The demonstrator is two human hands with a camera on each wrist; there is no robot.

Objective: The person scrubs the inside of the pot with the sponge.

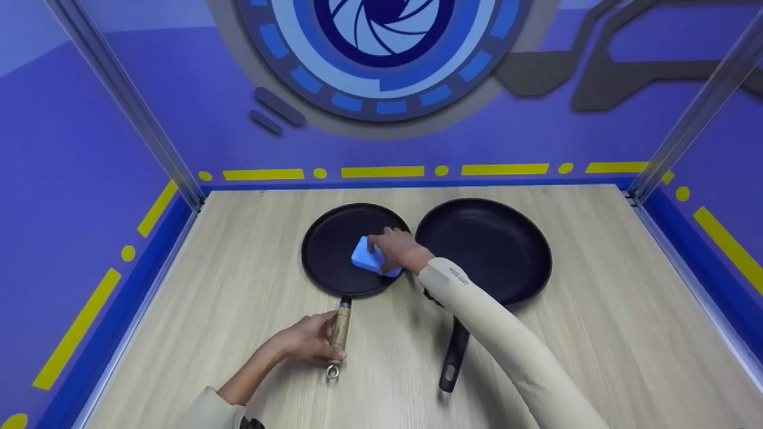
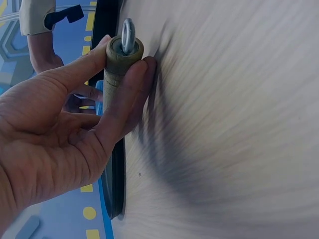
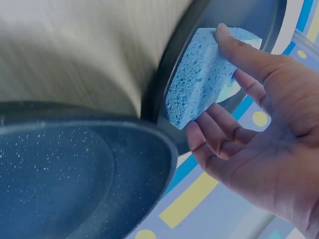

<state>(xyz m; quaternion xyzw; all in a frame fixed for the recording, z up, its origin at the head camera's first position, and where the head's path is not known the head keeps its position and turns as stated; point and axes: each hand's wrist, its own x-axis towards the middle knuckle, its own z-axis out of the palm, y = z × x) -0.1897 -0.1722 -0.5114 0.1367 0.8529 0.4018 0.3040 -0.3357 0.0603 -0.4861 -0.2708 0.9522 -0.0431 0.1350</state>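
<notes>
A flat black pan [image 1: 331, 256] with a low rim lies on the table, its wooden handle [image 1: 341, 328] pointing toward me. My left hand [image 1: 310, 338] grips that handle near its metal ring [image 2: 128, 37], thumb and fingers on opposite sides of the wood. Over the right part of the pan, my right hand [image 1: 396, 247] holds a blue sponge [image 1: 365, 257] against the cooking surface. In the right wrist view the thumb lies on one face of the porous sponge [image 3: 197, 74] and the fingers are at its other edge.
A larger, deeper black frying pan [image 1: 483, 250] stands close on the right, partly behind my right sleeve [image 1: 506, 339]. Its black handle [image 1: 456, 357] points toward me. Purple-blue walls with yellow marks [image 1: 381, 171] enclose the wooden table [image 1: 238, 250] at the back and sides.
</notes>
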